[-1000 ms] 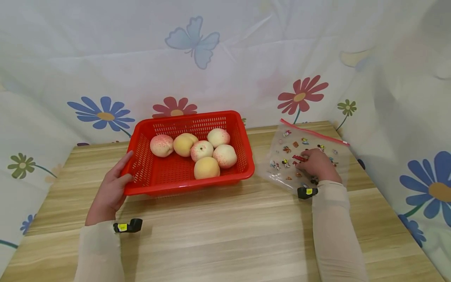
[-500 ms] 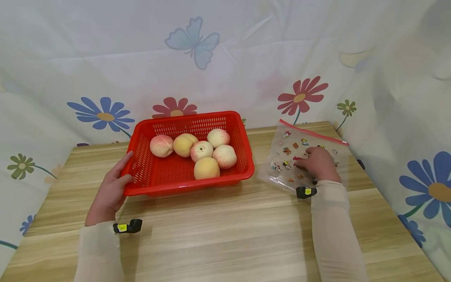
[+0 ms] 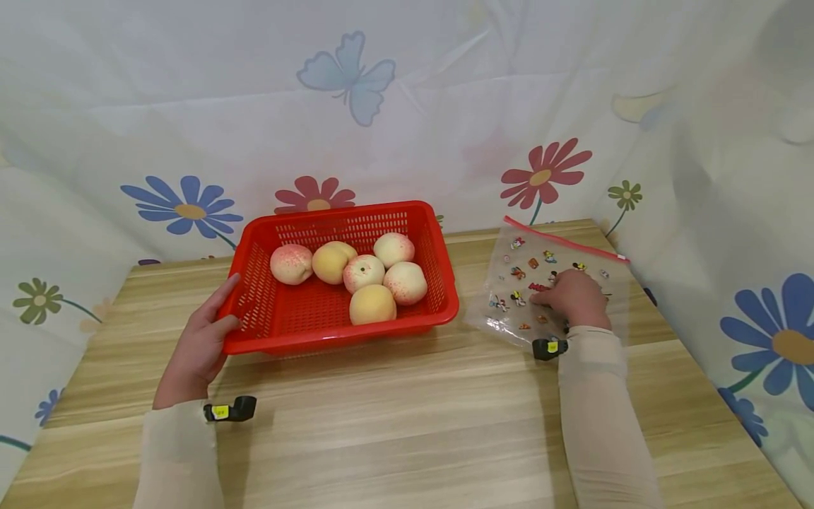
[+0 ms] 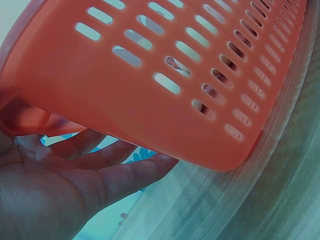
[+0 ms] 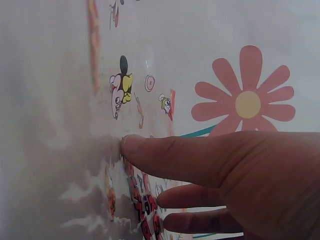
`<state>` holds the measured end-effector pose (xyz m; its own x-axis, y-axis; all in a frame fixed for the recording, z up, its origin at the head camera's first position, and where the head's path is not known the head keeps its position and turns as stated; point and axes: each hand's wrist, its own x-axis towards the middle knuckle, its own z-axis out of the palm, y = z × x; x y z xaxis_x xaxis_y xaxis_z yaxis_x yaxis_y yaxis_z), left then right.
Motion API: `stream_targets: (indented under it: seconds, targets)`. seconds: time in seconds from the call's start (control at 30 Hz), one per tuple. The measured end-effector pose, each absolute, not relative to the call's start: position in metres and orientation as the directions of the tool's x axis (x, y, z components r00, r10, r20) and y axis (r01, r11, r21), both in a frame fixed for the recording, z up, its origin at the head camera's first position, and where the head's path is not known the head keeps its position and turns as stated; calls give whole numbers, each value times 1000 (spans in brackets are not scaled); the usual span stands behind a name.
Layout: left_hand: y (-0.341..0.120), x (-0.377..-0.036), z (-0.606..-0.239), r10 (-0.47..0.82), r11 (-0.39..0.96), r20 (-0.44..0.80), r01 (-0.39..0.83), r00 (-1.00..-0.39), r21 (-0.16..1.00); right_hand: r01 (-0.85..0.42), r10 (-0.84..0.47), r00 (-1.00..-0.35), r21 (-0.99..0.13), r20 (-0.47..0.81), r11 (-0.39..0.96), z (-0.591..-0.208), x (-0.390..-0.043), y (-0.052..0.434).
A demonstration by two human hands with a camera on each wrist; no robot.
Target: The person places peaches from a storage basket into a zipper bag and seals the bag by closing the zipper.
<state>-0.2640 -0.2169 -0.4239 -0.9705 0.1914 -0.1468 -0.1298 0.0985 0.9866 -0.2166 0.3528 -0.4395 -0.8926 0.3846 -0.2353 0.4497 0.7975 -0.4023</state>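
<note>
Left fingers (image 3: 220, 292) gripping basket rim (image 3: 343, 336), right fingers (image 5: 192, 196) spread on bag (image 3: 516, 281), tabletop (image 3: 407, 403) between

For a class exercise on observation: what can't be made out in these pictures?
Head view: part of the plastic bag, covered by the right hand.
Head view: the bottom of the front yellow peach, behind the rim of the red basket.
Left wrist view: part of the left hand, cut off by the left edge.
Right wrist view: the red lettering, too blurred to read.
</note>
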Motion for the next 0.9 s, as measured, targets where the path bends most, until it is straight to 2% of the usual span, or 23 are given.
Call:
stream_targets:
  seconds: [0.33, 0.63, 0.9]
  targets:
    - [-218, -264, -424, 196, 103, -152, -134, -969, 986, 434, 371, -901, -435, -226, 788, -441, -218, 352]
    - [-218, -264, -424, 200, 90, -144, -128, -969, 988, 404, 335, -913, -403, -232, 821, -441, -222, 353]
    - [-217, -264, -425, 205, 82, -137, -123, -969, 989, 394, 308, -916, -421, -259, 817, -441, -223, 353]
